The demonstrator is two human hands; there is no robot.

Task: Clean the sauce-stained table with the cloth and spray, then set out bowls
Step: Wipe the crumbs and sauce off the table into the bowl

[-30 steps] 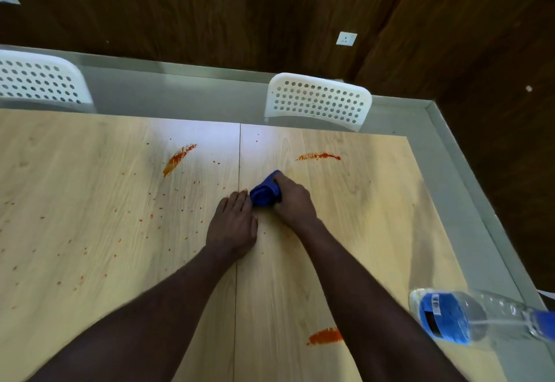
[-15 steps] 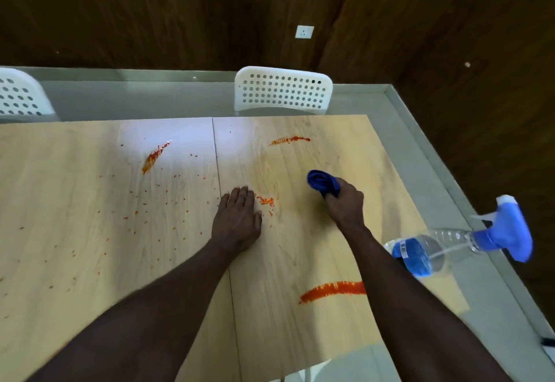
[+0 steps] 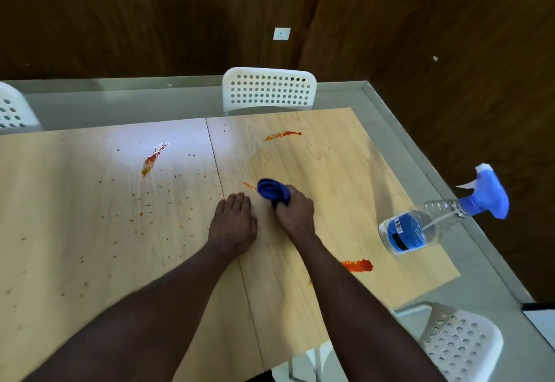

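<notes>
The right hand (image 3: pixel 295 212) has its fingers closed tight around the blue cloth (image 3: pixel 273 191) on the desk (image 3: pixel 90 231). A small red sauce smear (image 3: pixel 249 185) sits just left of the cloth, touching it. The left hand (image 3: pixel 232 225) lies flat and open, close beside.

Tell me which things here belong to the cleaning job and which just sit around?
Part of the job: blue cloth in the right hand; spray bottle; sauce smears; wooden table; left hand flat on it.

Just around: white chairs; wall socket.
</notes>
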